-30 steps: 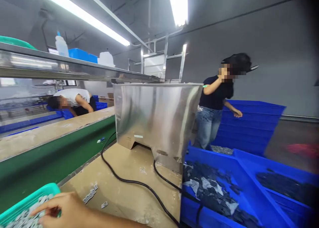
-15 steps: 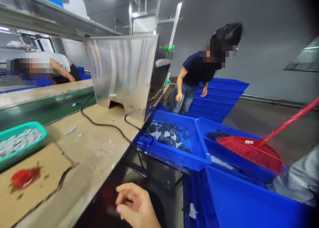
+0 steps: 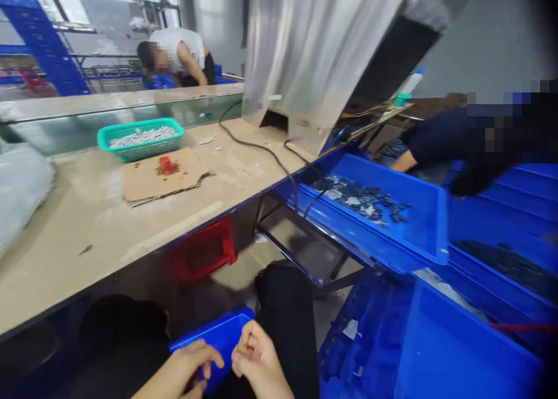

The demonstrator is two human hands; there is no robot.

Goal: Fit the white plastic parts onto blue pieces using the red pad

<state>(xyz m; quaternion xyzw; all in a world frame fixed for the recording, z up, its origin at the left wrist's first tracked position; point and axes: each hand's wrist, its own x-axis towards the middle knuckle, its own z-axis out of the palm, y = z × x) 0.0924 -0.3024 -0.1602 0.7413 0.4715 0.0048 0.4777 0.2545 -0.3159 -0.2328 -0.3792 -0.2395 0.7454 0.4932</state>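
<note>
My left hand is at the lower middle over my lap, with loosely bent fingers and the thumb apart; I see nothing in it. Close on its right is my right hand, palm turned inward, fingers curled in toward the thumb, and nothing shows between them. Behind and between both hands lies a blue plastic piece with a straight rim; the left hand overlaps it, and whether they touch I cannot tell. My dark-clothed leg is beside the right hand.
Ahead is a worktable with a green basket of pale pieces and a red cap-like item on cardboard. A metal hood trails cables. Right are a blue tray of dark scraps and a bending co-worker.
The view has swung left and down. My left hand and the blue plastic piece have come into view. My right hand's fingers are more curled. The co-worker at right has bent lower.
</note>
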